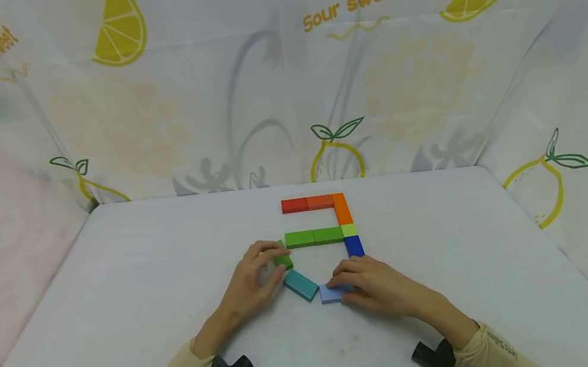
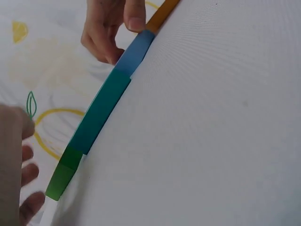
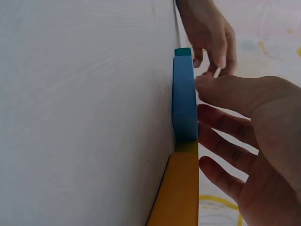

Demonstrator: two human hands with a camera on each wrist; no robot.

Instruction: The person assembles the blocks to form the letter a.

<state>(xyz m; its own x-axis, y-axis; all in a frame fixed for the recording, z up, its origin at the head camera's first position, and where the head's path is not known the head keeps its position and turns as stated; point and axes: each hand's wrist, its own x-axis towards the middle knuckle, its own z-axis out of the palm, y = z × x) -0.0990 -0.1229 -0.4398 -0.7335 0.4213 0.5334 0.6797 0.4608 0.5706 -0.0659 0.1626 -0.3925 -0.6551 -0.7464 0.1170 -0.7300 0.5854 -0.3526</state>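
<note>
Flat coloured blocks lie on the white table. My left hand (image 1: 252, 274) hovers around a small green block (image 1: 283, 261), index finger over its far part and thumb near its lower end; whether it touches is unclear. A teal block (image 1: 300, 284) lies slanted between both hands. My right hand (image 1: 382, 285) has fingertips on a light blue block (image 1: 331, 294), with the thumb near its front edge. In the right wrist view, an orange block (image 3: 181, 188) stands beside the light blue block; in the head view the right hand hides it. Both hands have relaxed fingers.
Farther back, a red block (image 1: 294, 206), a red-orange block (image 1: 320, 203) and an orange block (image 1: 342, 209) form a corner. Two green blocks (image 1: 300, 239) adjoin a lime block (image 1: 349, 230) and a dark blue block (image 1: 354, 245). A lemon-print curtain (image 1: 263, 91) stands behind.
</note>
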